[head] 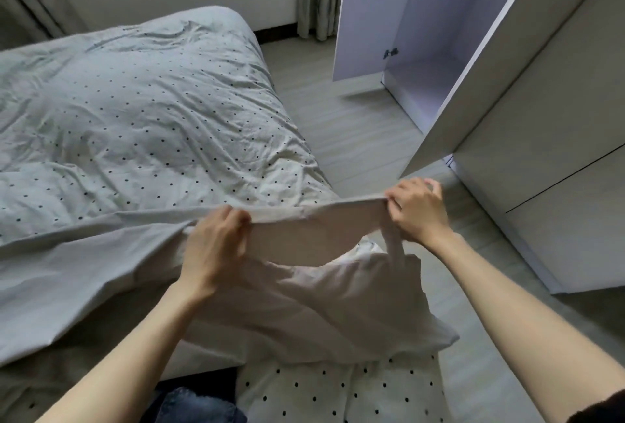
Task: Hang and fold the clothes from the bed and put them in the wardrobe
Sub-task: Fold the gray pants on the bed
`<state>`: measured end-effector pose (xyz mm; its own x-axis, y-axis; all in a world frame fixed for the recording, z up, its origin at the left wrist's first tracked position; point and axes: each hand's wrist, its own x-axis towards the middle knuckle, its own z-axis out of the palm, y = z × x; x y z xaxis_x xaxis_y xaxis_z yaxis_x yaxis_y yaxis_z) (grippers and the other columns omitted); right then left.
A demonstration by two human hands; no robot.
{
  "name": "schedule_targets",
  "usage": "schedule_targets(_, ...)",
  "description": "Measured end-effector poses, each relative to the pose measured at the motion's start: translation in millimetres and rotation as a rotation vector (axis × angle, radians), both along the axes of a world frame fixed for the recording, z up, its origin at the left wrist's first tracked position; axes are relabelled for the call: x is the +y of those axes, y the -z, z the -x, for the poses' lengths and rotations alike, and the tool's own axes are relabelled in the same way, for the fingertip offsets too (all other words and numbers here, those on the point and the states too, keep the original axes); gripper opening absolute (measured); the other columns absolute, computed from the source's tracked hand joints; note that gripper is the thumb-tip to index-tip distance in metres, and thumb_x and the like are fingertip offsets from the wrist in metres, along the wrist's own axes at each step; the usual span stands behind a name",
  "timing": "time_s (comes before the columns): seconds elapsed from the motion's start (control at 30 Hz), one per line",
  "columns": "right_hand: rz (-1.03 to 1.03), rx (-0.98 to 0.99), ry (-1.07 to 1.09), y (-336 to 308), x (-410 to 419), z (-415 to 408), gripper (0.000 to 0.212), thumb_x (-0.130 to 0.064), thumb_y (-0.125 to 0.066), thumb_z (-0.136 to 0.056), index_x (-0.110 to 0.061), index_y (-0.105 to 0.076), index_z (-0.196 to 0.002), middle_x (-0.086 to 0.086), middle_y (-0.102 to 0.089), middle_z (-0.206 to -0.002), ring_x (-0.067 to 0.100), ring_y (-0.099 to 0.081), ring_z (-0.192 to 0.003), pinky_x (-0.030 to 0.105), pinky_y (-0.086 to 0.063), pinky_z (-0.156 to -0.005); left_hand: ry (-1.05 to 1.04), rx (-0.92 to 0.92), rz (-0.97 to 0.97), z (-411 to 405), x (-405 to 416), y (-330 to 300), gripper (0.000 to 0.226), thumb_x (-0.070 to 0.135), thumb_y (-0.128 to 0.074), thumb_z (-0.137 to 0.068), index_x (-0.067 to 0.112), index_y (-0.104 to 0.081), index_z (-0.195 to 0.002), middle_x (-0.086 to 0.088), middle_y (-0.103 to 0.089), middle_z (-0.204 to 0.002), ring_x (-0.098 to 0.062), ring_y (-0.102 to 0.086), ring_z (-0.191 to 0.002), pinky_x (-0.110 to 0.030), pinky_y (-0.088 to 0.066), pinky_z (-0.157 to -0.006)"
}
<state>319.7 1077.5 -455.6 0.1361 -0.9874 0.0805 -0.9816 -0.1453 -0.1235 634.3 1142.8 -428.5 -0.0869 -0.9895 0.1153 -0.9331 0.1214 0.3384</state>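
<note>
While both hands hold it up, a pale garment (304,240) hangs in the air at the corner of the bed (135,101). The left hand (211,243) has its fingers curled round the top edge on one side. The right hand (417,211) pinches the same edge on the other side, with its fingers bent tight. Between the two hands the edge is pulled almost flat. Below it, the cloth drops down loose and bunched, so I cannot tell what kind of garment it is.

A spotted white cloth (338,392) and something in blue denim (199,404) lie just under the arms, at the very bottom of the view. They may be more clothes waiting their turn, but I cannot be sure.

The wardrobe (439,33) stands open on the right, near the bed, with its door (507,67) swung out toward the person. The part of its inside that shows holds nothing.

I think this is the start of a fold: spreading the garment out first. Next, it needs a shake to lose the bunches. Then it should go flat on the bed, so the sides can be folded in neatly.
</note>
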Motion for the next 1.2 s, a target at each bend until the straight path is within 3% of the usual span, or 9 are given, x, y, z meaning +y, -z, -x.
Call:
schedule_targets(0.17, -0.286, 0.152, -0.037, -12, -5, -4, 0.027, -0.018, -0.042, -0.094, -0.017, -0.065, -0.109, 0.006, -0.063, -0.116, 0.024, -0.052, -0.114, 0.039, -0.025, -0.104, 0.104, -0.054, -0.285, 14, -4, -3, 0.01, 0.021, -0.056, -0.089, 0.015, -0.055, -0.097, -0.007, -0.061, -0.104, -0.027, -0.057, -0.095, -0.036, -0.04, -0.074)
schedule_targets(0.27, -0.098, 0.071, 0.079, -14, -6, 1, 0.029, -0.014, -0.043, -0.094, -0.019, -0.064, -0.113, 0.003, -0.063, -0.117, 0.024, -0.051, -0.114, 0.038, -0.021, -0.104, -0.093, 0.055, -0.096, 7, -10, -7, 0.008, 0.015, -0.057, -0.087, 0.015, -0.048, -0.089, -0.011, -0.06, -0.094, -0.032, -0.058, -0.086, -0.036, -0.037, -0.065)
schedule_targets(0.47, 0.257, 0.005, 0.096, -29, -29, -9, 0.022, 0.005, -0.047, -0.082, -0.003, -0.064, -0.093, 0.017, -0.064, -0.093, 0.033, -0.058, -0.088, 0.043, -0.029, -0.094, -0.058, 0.038, 0.085, 20, -28, -12, 0.013, 0.008, -0.057, -0.087, 0.009, -0.057, -0.099, -0.012, -0.062, -0.096, -0.034, -0.059, -0.083, -0.033, -0.035, -0.059)
schedule_targets(0.63, 0.344, 0.088, 0.043, -10, 18, 6, 0.02, 0.013, -0.06, -0.068, -0.004, -0.06, -0.077, 0.014, -0.06, -0.073, 0.032, -0.059, -0.068, 0.047, -0.044, -0.083, 0.13, -0.009, -0.081, 32, 31, 18, 0.026, 0.0, -0.069, -0.069, 0.007, -0.066, -0.095, -0.014, -0.061, -0.08, -0.033, -0.06, -0.072, -0.037, -0.045, -0.051)
schedule_targets(0.8, 0.116, 0.21, 0.004, 43, 112, 24, 0.024, 0.009, -0.059, -0.053, -0.007, -0.064, -0.07, 0.011, -0.061, -0.066, 0.029, -0.06, -0.058, 0.04, -0.049, -0.062, 0.364, -0.207, -0.284, 40, 93, 58, 0.043, 0.005, -0.085, -0.044, 0.015, -0.069, -0.083, -0.002, -0.052, -0.062, -0.021, -0.051, -0.049, -0.024, -0.034, -0.039)
schedule_targets(0.87, -0.023, 0.182, 0.035, 65, 141, 30, 0.038, 0.018, -0.069, -0.041, -0.004, -0.066, -0.072, 0.012, -0.063, -0.067, 0.03, -0.062, -0.057, 0.039, -0.047, -0.057, 0.377, -0.238, -0.372, 39, 109, 76, 0.042, 0.008, -0.077, -0.063, 0.02, -0.065, -0.102, -0.002, -0.054, -0.077, -0.022, -0.055, -0.064, -0.027, -0.037, -0.052)
schedule_targets(0.97, -0.313, 0.15, 0.136, 87, 162, 36, 0.03, 0.009, -0.061, -0.071, -0.007, -0.066, -0.095, 0.011, -0.066, -0.094, 0.03, -0.062, -0.088, 0.037, -0.038, -0.076, 0.367, -0.277, -0.432, 35, 121, 95, 0.041, 0.009, -0.055, -0.083, 0.024, -0.053, -0.121, -0.003, -0.053, -0.095, -0.025, -0.054, -0.086, -0.031, -0.038, -0.068)
schedule_targets(1.07, -0.506, -0.133, 0.505, 95, 164, 31, 0.024, -0.011, -0.043, -0.093, -0.009, -0.062, -0.107, 0.014, -0.063, -0.109, 0.032, -0.055, -0.102, 0.035, -0.039, -0.081, 0.34, -0.286, -0.438, 34, 122, 94, 0.04, 0.004, -0.069, -0.07, 0.018, -0.064, -0.107, -0.005, -0.056, -0.082, -0.025, -0.056, -0.071, -0.032, -0.04, -0.057)
schedule_targets(1.2, -0.692, -0.923, 1.053, 99, 153, 10, 0.034, -0.029, -0.043, -0.099, 0.001, -0.058, -0.104, 0.016, -0.065, -0.101, 0.032, -0.063, -0.09, 0.041, -0.051, -0.081, 0.351, -0.245, -0.324, 36, 118, 86, 0.048, -0.001, -0.082, -0.048, 0.012, -0.069, -0.092, -0.005, -0.054, -0.069, -0.024, -0.054, -0.056, -0.03, -0.041, -0.044)
